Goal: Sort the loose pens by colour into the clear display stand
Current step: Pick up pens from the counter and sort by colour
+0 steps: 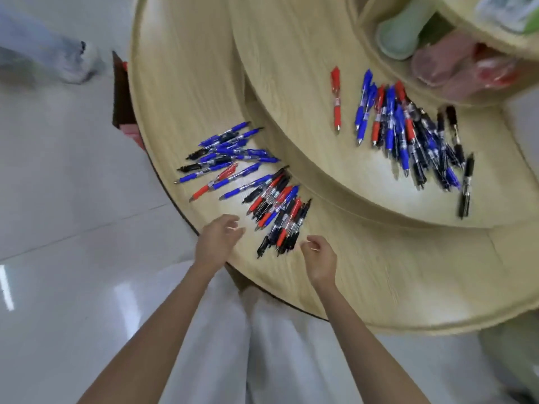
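Note:
Blue, red and black pens lie loose on a round wooden display with stepped tiers. One mixed heap [280, 211] sits on the lowest tier [393, 275] just beyond my hands, and a mostly blue spread [227, 156] lies to its left. On the middle tier, another mixed heap [414, 135] lies at the right, with a single red pen [336, 97] apart on its left. My left hand [217, 240] hovers left of the near heap, fingers loosely curled, holding nothing. My right hand [319, 256] hovers right of it, also empty. No clear stand is in view.
The upper tier at top right holds a pale green item [399, 33] and pink and red packaged goods [466, 68], all blurred. A dark red box [125, 103] stands on the floor left of the display. Another person's leg and shoe [67, 59] are at top left.

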